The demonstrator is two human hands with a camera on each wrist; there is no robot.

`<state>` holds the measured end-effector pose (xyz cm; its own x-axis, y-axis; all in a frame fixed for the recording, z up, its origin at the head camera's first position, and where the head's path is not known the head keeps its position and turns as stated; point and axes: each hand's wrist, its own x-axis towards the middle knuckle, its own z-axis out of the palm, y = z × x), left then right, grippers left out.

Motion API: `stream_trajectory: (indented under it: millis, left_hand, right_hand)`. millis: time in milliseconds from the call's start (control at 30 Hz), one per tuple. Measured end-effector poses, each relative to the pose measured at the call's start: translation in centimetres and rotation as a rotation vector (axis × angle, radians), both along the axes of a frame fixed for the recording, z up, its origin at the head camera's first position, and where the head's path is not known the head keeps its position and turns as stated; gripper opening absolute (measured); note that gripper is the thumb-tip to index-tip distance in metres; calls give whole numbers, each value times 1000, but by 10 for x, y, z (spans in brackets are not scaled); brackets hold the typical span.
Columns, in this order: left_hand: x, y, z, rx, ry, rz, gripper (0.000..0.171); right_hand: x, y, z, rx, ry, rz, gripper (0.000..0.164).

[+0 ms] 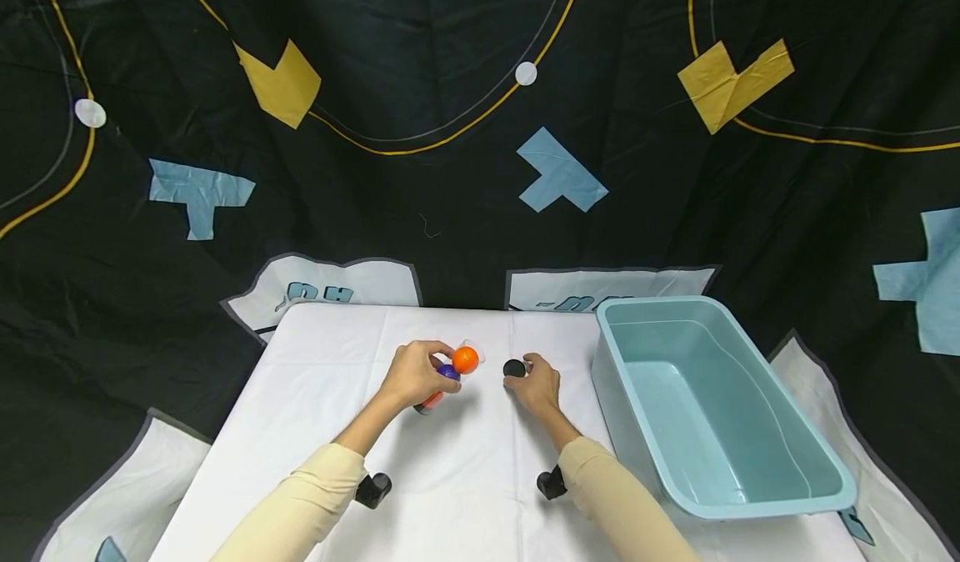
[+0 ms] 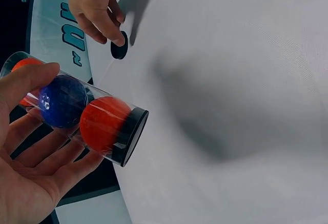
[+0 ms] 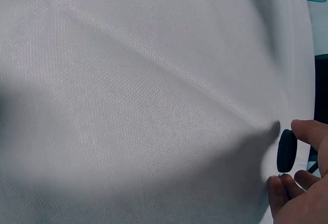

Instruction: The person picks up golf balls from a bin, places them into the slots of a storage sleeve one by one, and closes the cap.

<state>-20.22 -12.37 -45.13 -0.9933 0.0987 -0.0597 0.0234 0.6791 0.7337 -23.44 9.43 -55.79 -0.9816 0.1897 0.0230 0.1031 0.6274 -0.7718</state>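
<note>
My left hand (image 1: 417, 373) grips a clear plastic tube (image 2: 92, 88) by its side, thumb across the front and fingers behind. Inside the tube a blue ball (image 2: 63, 101) sits between two orange balls; the orange ball (image 2: 105, 124) by the black-capped end shows best in the left wrist view. At the tube's far end, another orange ball (image 1: 465, 360) lies near the rim, which has no cap on it. A round black cap (image 1: 514, 368) is pinched between the thumb and fingers of my right hand (image 1: 538, 385), close over the white tablecloth.
A pale blue plastic tub (image 1: 720, 403) stands at the right side of the white-covered table (image 1: 465, 512). Black wrist-camera parts (image 1: 372, 490) show beside the forearms. Behind the table hangs a black curtain (image 1: 420, 237) with tape marks.
</note>
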Motion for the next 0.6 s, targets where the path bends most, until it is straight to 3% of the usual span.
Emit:
stream_trajectory:
  millis: [600]
  left_hand:
    - [-1, 0, -3, 2, -6, -5, 42]
  right_hand:
    - [-4, 5, -17, 8, 22, -6, 55]
